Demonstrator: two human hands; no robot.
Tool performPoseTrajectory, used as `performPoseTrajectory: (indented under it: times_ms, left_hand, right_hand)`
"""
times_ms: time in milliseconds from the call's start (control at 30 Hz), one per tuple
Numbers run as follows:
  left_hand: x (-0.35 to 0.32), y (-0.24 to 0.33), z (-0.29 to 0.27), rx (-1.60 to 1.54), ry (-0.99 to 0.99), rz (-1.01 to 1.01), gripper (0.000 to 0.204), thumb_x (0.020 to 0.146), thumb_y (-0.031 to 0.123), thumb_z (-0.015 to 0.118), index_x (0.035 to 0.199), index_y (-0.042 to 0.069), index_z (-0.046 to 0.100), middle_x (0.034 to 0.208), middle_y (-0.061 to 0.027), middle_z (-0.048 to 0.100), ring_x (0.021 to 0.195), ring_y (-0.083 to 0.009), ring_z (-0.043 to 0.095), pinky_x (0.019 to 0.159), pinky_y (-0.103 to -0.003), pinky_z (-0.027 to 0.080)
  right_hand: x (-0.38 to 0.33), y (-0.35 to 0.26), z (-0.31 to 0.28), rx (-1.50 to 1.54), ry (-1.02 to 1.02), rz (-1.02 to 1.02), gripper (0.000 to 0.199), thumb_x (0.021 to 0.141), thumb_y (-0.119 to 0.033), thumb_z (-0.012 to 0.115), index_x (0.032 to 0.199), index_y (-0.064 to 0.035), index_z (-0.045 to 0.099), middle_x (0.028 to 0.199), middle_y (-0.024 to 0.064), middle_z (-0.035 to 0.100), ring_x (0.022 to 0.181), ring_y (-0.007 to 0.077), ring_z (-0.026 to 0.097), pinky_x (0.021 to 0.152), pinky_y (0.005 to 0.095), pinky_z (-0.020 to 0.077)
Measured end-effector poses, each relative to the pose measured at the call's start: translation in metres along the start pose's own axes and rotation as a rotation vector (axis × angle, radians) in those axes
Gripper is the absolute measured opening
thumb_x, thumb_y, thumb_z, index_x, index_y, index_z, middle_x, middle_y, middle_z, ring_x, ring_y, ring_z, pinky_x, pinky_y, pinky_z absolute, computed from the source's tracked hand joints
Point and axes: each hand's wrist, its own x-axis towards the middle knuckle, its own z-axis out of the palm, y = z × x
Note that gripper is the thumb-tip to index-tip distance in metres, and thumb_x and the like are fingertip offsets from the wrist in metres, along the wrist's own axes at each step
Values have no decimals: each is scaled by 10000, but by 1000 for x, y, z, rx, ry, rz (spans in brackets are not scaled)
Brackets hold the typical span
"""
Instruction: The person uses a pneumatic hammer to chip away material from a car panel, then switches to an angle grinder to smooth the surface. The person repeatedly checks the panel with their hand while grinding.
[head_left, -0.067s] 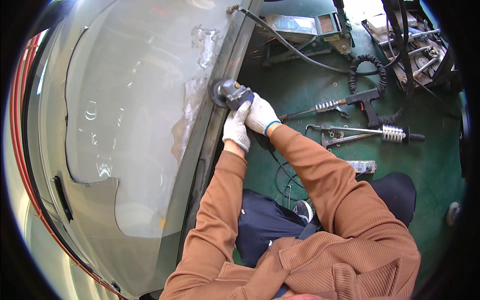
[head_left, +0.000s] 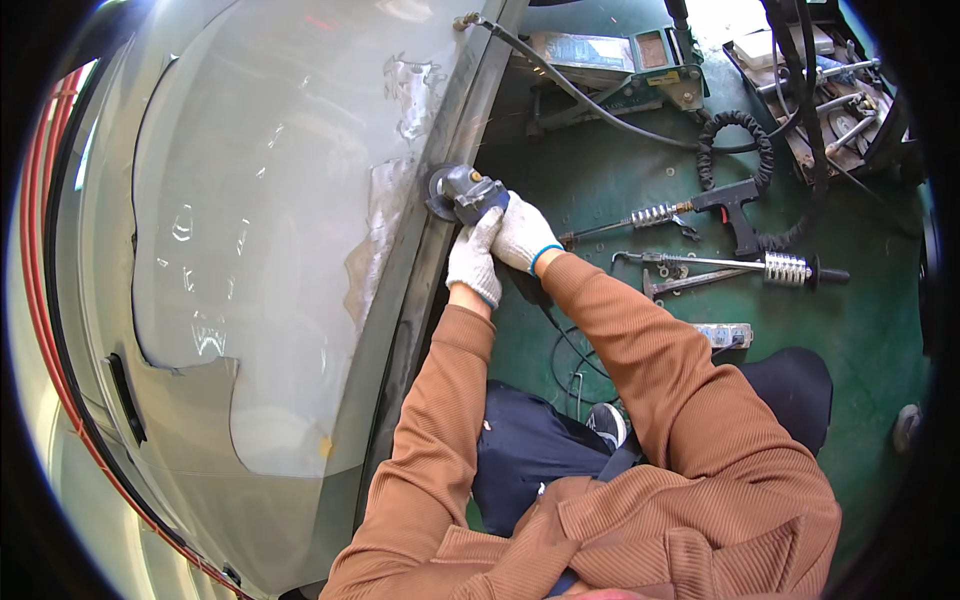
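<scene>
Both gloved hands hold an angle grinder (head_left: pixel 472 193), dark with a round disc at its head. My left hand (head_left: pixel 474 264), in a white knit glove, is closed on its near side. My right hand (head_left: pixel 525 234), in a white glove with a blue cuff edge, wraps the body from the right. The disc lies at the metal edge (head_left: pixel 423 240) along the lower side of a light grey car door (head_left: pixel 260 210); whether it touches is hard to tell. Faint sparks show beyond it. Bare metal patches (head_left: pixel 383 205) mark the door near that edge.
On the green floor (head_left: pixel 860 350) to the right lie a black pulling gun (head_left: pixel 738 205) with a coiled hose, a slide hammer (head_left: pixel 785 268) and a power strip (head_left: pixel 724 335). Farther off are a floor jack (head_left: pixel 650 75) and a tool box (head_left: pixel 835 110). A hose (head_left: pixel 590 98) crosses overhead of the jack.
The grinder has shifted very slightly right and toward me, and the faint sparks look different. Both hands keep their hold.
</scene>
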Motion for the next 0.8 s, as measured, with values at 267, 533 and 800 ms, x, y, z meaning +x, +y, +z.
performPoseTrajectory:
  times_ms: [267, 533, 800]
  left_hand:
    - [11, 2, 9, 15, 9, 24, 598, 980, 353, 863, 1435, 9, 683, 1358, -94, 751, 1244, -232, 691, 1117, -401, 512]
    - [17, 16, 34, 16, 13, 36, 540, 984, 345, 867, 1370, 4, 706, 1262, -96, 773, 1166, -237, 718, 1073, -408, 544]
    - [30, 15, 30, 63, 0, 50, 514, 1032, 321, 807, 1433, 16, 708, 1373, -104, 761, 1262, -253, 703, 1136, -417, 518]
  right_hand:
    - [5, -5, -13, 34, 27, 72, 490, 997, -379, 683, 1301, 3, 651, 1251, 295, 749, 1183, 467, 731, 1025, 509, 594]
    - [26, 14, -12, 2, 75, 17, 509, 999, -378, 691, 1327, 10, 655, 1258, 291, 750, 1201, 469, 724, 1029, 503, 593]
    - [30, 4, -30, 137, 55, 39, 412, 1039, -365, 633, 1295, -50, 701, 1314, 294, 736, 1251, 474, 696, 1075, 497, 566]
